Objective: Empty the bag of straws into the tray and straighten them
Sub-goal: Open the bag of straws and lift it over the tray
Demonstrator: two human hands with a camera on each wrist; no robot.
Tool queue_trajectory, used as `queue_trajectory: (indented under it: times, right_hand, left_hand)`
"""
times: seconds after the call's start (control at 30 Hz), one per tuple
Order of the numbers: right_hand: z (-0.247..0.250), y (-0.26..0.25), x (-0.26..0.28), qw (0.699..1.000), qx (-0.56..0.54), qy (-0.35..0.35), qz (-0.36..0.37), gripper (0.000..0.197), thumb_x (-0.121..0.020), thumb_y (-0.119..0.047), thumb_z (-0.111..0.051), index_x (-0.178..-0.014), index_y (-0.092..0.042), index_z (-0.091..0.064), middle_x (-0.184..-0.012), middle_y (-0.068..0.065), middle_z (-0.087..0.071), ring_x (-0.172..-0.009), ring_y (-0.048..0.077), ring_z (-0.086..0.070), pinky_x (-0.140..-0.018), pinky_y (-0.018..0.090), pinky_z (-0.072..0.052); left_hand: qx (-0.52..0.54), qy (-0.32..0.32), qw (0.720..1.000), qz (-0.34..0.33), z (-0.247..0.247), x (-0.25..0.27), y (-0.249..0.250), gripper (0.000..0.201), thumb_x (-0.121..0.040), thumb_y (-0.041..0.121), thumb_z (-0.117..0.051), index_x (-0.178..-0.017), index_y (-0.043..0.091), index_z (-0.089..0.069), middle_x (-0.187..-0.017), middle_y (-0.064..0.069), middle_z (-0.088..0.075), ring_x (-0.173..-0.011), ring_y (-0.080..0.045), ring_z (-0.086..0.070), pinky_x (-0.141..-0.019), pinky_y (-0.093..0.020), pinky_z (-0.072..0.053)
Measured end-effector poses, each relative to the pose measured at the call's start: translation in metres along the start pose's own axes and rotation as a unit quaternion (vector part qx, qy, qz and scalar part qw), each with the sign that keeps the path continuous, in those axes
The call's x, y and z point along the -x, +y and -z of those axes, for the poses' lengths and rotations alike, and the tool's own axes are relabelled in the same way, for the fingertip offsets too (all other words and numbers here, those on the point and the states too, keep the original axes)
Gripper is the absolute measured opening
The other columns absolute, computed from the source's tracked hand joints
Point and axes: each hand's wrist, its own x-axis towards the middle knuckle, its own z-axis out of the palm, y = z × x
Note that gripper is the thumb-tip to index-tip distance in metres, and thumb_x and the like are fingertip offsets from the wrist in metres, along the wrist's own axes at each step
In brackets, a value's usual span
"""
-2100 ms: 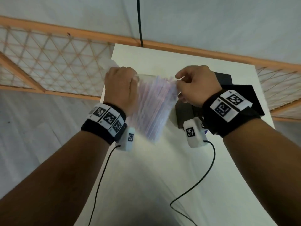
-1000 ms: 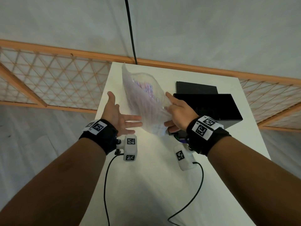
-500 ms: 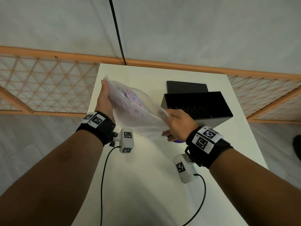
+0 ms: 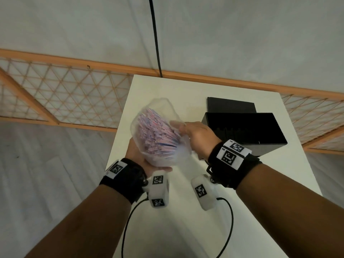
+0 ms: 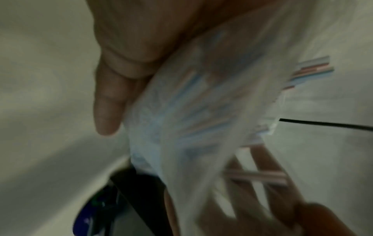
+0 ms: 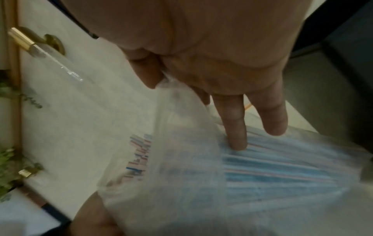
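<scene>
Head view: black tray (image 4: 264,146) beside bag (image 4: 158,135).

The place looks like a room in a home that is arranged for recording. A plain white counter (image 4: 195,86) stands against a pale grey wall (image 4: 223,34), and a wooden lattice fence with orange rails (image 4: 65,97) runs along the wall on both sides. The floor has light grey wooden boards (image 4: 46,164). The right wrist view shows a white door with a brass lever handle (image 6: 26,43) and green plant leaves (image 6: 8,161) beside it.
</scene>
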Motion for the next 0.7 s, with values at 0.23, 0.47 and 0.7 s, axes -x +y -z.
queue_trajectory:
  times: [0.23, 0.47, 0.7]
  right_hand:
    - [0.022, -0.045, 0.014, 0.986, 0.035, -0.044, 0.157, 0.042, -0.087, -0.035, -0.044, -0.110, -0.016, -0.074, -0.106, 0.009, -0.073, -0.094, 0.009, -0.064, -0.089, 0.015, -0.043]
    - [0.091, -0.054, 0.007, 0.989, -0.089, 0.104, 0.064, 0.077, -0.066, -0.082, -0.052, -0.098, -0.015, -0.071, -0.086, 0.001, -0.073, -0.082, 0.024, -0.070, -0.083, 0.046, -0.053]
    - [0.139, -0.051, 0.017, 0.994, -0.001, 0.104, 0.023, 0.127, -0.040, -0.107, -0.036, -0.133, -0.023, -0.059, -0.131, 0.006, -0.064, -0.114, 0.030, -0.063, -0.099, 0.053, -0.047]
  left_hand:
    - [0.232, -0.304, 0.919, -0.097, -0.043, 0.040, 0.017, 0.060, -0.105, 0.039, -0.024, -0.134, -0.005, -0.053, -0.125, -0.031, -0.060, -0.121, -0.045, -0.055, -0.100, -0.059, -0.047]
    - [0.159, -0.120, 0.967, -0.158, -0.100, 0.041, 0.019, 0.063, -0.097, 0.066, -0.034, -0.116, 0.014, -0.064, -0.102, -0.009, -0.078, -0.078, -0.025, -0.077, -0.068, -0.042, -0.063]
    - [0.041, -0.351, 0.925, -0.141, -0.180, 0.044, -0.002, 0.075, -0.103, 0.063, -0.018, -0.152, 0.010, -0.037, -0.147, -0.023, -0.050, -0.135, -0.039, -0.050, -0.114, -0.058, -0.037]
